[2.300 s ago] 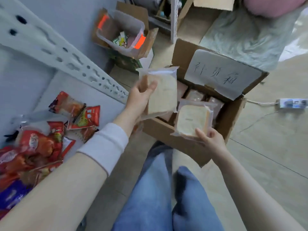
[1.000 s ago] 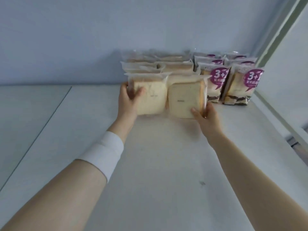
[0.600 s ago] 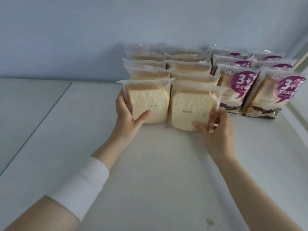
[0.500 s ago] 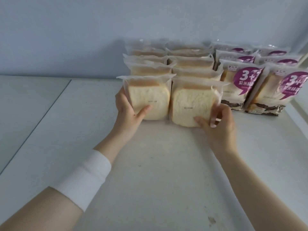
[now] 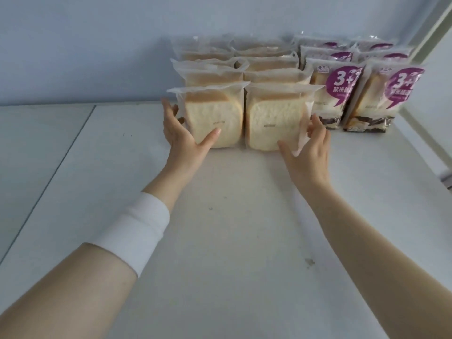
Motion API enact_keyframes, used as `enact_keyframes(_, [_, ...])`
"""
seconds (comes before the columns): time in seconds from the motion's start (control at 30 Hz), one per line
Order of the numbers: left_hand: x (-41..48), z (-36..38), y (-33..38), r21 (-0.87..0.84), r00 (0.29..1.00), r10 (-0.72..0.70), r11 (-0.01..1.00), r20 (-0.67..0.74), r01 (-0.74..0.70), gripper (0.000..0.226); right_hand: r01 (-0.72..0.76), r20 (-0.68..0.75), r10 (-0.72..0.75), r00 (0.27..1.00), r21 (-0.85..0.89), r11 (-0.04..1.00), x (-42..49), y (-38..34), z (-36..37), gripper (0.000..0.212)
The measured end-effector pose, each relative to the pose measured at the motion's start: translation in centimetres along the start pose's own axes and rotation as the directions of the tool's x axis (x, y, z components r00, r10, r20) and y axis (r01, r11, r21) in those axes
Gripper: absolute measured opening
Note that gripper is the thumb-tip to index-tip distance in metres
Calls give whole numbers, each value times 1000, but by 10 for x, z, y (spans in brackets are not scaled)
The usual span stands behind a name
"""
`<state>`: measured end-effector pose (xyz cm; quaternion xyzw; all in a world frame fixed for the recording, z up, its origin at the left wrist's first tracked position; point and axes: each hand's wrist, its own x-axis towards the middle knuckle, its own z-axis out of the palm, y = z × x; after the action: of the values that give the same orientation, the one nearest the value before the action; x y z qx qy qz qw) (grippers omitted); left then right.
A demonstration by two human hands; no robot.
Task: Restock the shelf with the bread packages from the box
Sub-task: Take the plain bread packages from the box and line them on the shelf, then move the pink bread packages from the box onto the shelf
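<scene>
Two clear-wrapped packages of white sliced bread stand upright side by side on the white shelf (image 5: 220,216), at the front of two rows of the same bread (image 5: 269,64). My left hand (image 5: 181,138) holds the left bread package (image 5: 215,116), thumb on its front face and fingers around its left side. My right hand (image 5: 310,152) holds the right bread package (image 5: 271,118) at its lower right corner, fingers pinching the loose wrapper. Both packages rest on the shelf board. The box is out of view.
To the right of the plain bread stand rows of bread packs with purple "3+" labels (image 5: 342,94), the front right one (image 5: 393,94) near the shelf's right upright (image 5: 430,25). A pale blue wall (image 5: 97,45) closes the back. A seam (image 5: 73,148) runs through the board at left.
I carried the two packages from the box on the floor up to the shelf and set them down in front of the bread rows. Over the last half second my hands hardly moved.
</scene>
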<state>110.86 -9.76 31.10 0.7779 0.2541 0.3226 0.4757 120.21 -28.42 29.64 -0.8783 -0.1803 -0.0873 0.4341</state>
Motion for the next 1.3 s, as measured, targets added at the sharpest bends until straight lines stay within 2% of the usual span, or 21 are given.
enact_keyframes(0.07, [-12, -7, 7, 83, 999, 19, 996, -37, -16, 99, -22, -27, 19, 999, -85, 996, -12, -8, -11, 75])
enact_keyframes(0.13, [-34, -16, 13, 246, 992, 112, 965, -57, -95, 85, -53, -37, 47, 998, -201, 978, -29, -14, -23, 72])
enact_keyframes(0.2, [-65, -24, 18, 389, 964, 266, 886, 20, -253, 70, -62, -17, 60, 998, -345, 937, -51, -16, -36, 68])
enact_keyframes(0.23, [-80, -27, 21, 419, 931, 345, 832, 120, -362, 66, -60, 0, 66, 998, -419, 906, -63, -16, -43, 66])
enact_keyframes(0.3, [-105, -25, 28, 425, 806, 442, 690, 393, -586, 61, -59, 31, 90, 995, -549, 834, -92, -14, -58, 63])
enact_keyframes(0.37, [-127, -16, 42, 407, 677, 411, 570, 610, -713, 60, -49, 78, 133, 988, -659, 751, -122, -11, -77, 61])
enact_keyframes(0.4, [-137, -9, 51, 398, 640, 375, 546, 671, -737, 60, -47, 94, 159, 983, -701, 711, -137, -8, -89, 59])
enact_keyframes(0.53, [-195, 29, 97, 339, 491, 297, 441, 819, -831, 56, -104, 57, 231, 971, -771, 629, -205, 9, -155, 54])
enact_keyframes(0.77, [-359, 116, 151, 40, 156, 422, 271, 893, -962, 50, -342, -155, 378, 913, -796, 499, -340, 84, -283, 49])
enact_keyframes(0.87, [-444, 161, 149, -68, 23, 369, 234, 929, -970, 49, -495, -228, 538, 812, -757, 426, -423, 137, -322, 51])
enact_keyframes(0.93, [-494, 189, 134, -121, -41, 307, 246, 951, -962, 50, -597, -262, 657, 707, -718, 356, -479, 172, -337, 50])
enact_keyframes(1.07, [-567, 229, 90, -149, -118, 117, 309, 986, -939, 50, -681, -237, 834, 499, -702, 208, -558, 229, -337, 47])
enact_keyframes(1.2, [-600, 275, 52, -160, -175, -20, 325, 984, -932, 50, -734, -176, 912, 372, -657, 172, -582, 278, -318, 45])
enact_keyframes(1.3, [-614, 320, 28, -159, -214, -114, 368, 970, -916, 50, -813, -127, 948, 291, -555, 175, -582, 317, -296, 47])
